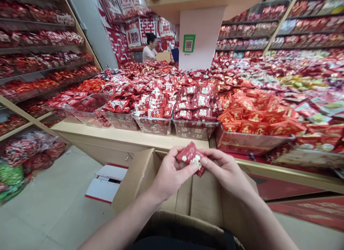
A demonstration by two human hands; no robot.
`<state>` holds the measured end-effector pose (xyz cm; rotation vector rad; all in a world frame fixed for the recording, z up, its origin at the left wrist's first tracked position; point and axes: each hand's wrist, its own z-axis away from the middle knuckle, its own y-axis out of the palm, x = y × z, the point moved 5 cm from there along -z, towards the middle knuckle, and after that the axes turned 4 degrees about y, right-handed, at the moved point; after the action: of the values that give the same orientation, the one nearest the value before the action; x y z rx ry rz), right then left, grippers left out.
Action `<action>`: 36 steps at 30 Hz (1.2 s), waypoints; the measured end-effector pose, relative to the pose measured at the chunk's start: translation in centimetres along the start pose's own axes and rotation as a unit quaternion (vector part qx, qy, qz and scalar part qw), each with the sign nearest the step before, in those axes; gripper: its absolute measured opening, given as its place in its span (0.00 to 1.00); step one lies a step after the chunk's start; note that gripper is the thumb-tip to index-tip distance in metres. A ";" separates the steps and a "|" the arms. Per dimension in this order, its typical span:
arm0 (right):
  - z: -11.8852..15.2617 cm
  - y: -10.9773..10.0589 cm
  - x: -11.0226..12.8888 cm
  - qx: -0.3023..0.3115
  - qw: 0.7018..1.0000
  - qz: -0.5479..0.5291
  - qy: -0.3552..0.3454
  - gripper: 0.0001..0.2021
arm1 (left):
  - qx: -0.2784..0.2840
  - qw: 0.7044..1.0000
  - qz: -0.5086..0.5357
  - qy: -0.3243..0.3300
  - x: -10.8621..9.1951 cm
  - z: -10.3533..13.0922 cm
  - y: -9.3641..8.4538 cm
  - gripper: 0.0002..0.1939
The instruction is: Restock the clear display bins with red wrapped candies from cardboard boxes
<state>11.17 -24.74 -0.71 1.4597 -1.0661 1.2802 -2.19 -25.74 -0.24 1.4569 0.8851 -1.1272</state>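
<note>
Between my two hands is a dark red candy packet (190,155) with white flower prints and pale lettering. My left hand (172,167) grips its left side, thumb across the front. On the right edge, my right hand (221,167) pinches the packet with thumb and fingers. Both hands hover over an open cardboard box (134,178), whose flaps spread below them. Just beyond stands a clear plastic bin (197,131) of similar dark red packets, stacked in rows. What the packet contains is hidden.
Clear bins of red and white packets (154,108) and orange-red packets (255,117) line the wooden counter (115,133). Stocked shelves (40,40) rise at left. Bagged goods (32,149) and a white-and-red carton (104,183) lie on the floor. A person (149,49) sits at the back.
</note>
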 end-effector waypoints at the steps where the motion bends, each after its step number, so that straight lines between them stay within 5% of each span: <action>1: 0.0 0.1 -0.1 0.012 1.000 0.020 -0.003 0.10 | 0.014 0.999 -0.029 -0.005 0.0 -0.1 -0.3 0.17; 6: -1.0 0.8 -1.2 0.070 0.995 0.071 0.006 0.10 | 0.085 0.991 -0.105 0.000 0.2 -1.1 -1.8 0.24; 10: -5.0 -0.3 2.1 0.064 0.967 0.235 -0.076 0.10 | 0.104 0.990 -0.091 0.032 -2.0 -4.3 -2.8 0.32; 12: -8.8 -1.8 5.2 0.019 0.923 0.359 -0.139 0.09 | 0.068 0.988 -0.124 0.060 -4.2 -7.6 -3.8 0.32; 15: -15.9 -3.4 8.9 -0.036 0.817 0.543 -0.193 0.07 | -0.016 0.980 -0.176 0.095 -7.7 -13.8 -5.7 0.25; 18: -22.6 -3.6 10.0 -0.033 0.730 0.654 -0.196 0.11 | -0.051 0.970 -0.217 0.094 -9.4 -19.5 -6.8 0.19; 20: -26.0 -3.2 9.5 -0.010 0.701 0.690 -0.183 0.16 | -0.058 0.961 -0.249 0.104 -9.6 -22.2 -6.9 0.19; 26: -30.4 -2.8 7.9 0.022 0.691 0.709 -0.142 0.18 | -0.050 0.927 -0.346 0.133 -8.3 -26.0 -6.1 0.17; 36: -30.1 -3.9 7.8 0.016 0.692 0.715 -0.097 0.16 | -0.040 0.861 -0.491 0.126 -6.4 -27.8 -5.4 0.17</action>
<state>8.91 5.09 8.73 0.5338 -2.5549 2.1247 -3.88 2.87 4.68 1.0668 1.9641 -1.5960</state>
